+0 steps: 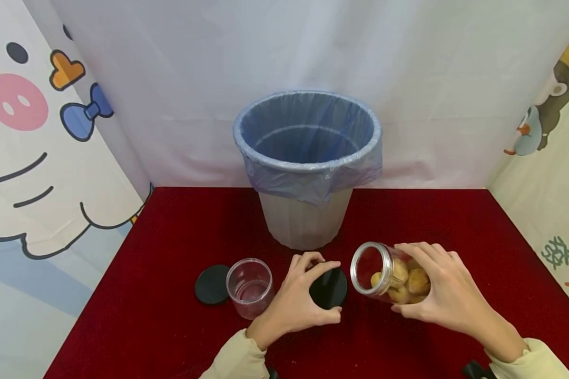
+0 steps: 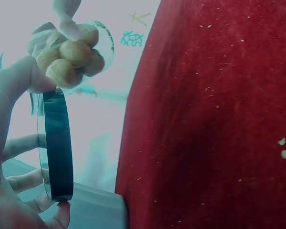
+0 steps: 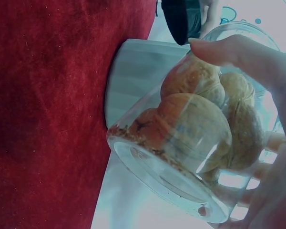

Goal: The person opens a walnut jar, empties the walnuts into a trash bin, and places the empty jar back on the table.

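Note:
My left hand (image 1: 289, 308) grips a round black lid (image 1: 329, 289) by its edge above the red cloth. The left wrist view shows the lid (image 2: 58, 148) edge-on between thumb and fingers. My right hand (image 1: 448, 289) holds a clear jar (image 1: 390, 268) tilted onto its side, its uncovered mouth facing left toward the lid. Several walnuts (image 1: 417, 281) lie inside. In the right wrist view, the walnuts (image 3: 195, 129) show through the wall, with brown crumbs near the base. Jar and lid are apart.
A second clear jar (image 1: 249, 289), uncovered, stands left of my left hand, with another black lid (image 1: 212, 284) beside it. Behind my hands stands a white bin (image 1: 308, 218) lined with a blue bag (image 1: 308, 181). Small pale crumbs (image 2: 285, 154) dot the red cloth (image 1: 161, 295).

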`<state>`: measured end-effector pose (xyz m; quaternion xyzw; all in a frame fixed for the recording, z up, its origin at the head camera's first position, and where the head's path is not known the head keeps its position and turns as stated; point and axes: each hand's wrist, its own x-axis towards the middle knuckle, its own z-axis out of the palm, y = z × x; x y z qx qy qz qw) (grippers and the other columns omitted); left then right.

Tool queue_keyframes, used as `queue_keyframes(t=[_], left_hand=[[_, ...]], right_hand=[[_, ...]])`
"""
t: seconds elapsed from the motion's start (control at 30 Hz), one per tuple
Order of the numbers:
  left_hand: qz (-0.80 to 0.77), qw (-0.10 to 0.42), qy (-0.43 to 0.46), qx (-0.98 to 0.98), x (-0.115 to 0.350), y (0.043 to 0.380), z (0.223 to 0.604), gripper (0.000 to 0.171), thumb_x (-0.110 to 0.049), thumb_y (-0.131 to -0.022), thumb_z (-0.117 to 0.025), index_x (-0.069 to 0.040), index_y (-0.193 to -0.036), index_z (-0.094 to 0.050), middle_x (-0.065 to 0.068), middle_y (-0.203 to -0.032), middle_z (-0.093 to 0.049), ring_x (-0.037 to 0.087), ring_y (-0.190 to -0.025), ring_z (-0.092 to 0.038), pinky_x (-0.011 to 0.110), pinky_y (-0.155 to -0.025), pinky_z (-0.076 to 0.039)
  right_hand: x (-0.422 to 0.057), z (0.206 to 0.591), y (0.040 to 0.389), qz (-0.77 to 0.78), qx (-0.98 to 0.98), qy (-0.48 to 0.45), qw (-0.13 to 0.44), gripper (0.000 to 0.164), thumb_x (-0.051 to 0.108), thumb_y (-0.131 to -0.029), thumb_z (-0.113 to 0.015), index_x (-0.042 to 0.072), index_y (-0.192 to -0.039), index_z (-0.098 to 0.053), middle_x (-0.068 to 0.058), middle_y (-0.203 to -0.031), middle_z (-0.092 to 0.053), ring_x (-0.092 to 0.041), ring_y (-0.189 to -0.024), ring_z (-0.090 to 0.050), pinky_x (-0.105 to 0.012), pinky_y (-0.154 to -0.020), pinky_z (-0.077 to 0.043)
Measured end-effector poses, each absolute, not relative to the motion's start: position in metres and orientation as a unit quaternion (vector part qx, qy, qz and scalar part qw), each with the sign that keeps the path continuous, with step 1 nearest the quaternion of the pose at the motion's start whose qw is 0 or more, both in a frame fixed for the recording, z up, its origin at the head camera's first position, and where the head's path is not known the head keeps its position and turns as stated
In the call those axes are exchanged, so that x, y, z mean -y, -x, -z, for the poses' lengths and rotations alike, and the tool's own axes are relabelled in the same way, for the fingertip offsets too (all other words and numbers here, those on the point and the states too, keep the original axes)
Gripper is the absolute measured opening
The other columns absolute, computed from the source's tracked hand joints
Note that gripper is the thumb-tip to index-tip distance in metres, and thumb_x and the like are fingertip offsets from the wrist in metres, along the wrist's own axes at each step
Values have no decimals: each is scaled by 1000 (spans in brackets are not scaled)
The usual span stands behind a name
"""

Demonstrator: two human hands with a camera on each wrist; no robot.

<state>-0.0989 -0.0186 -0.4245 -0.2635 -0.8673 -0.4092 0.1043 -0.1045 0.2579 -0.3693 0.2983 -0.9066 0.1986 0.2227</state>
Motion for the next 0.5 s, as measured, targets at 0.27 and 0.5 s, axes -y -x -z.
queue_keyframes(t=[0.27,0.5], left_hand=[[399,74,239,882,17,99,434,71,-36,-59,-80,-30,-126,-59,-6,-118,-44,13,-104,-37,29,-78,-45],[370,38,223,901,16,100,444,71,-38,-61,-79,-27,-129,-58,-4,-120,-44,16,-106,-38,33,-79,-43]], right_hand=[[-259,365,107,-193,905,-302,228,94,42,-37,-91,14,-120,-58,4,-106,-59,-10,-90,-48,-33,-69,-32],[-259,361,108,-194,902,-305,235,93,42,-37,-91,13,-119,-58,5,-105,-59,-10,-89,-48,-33,-69,-32]])
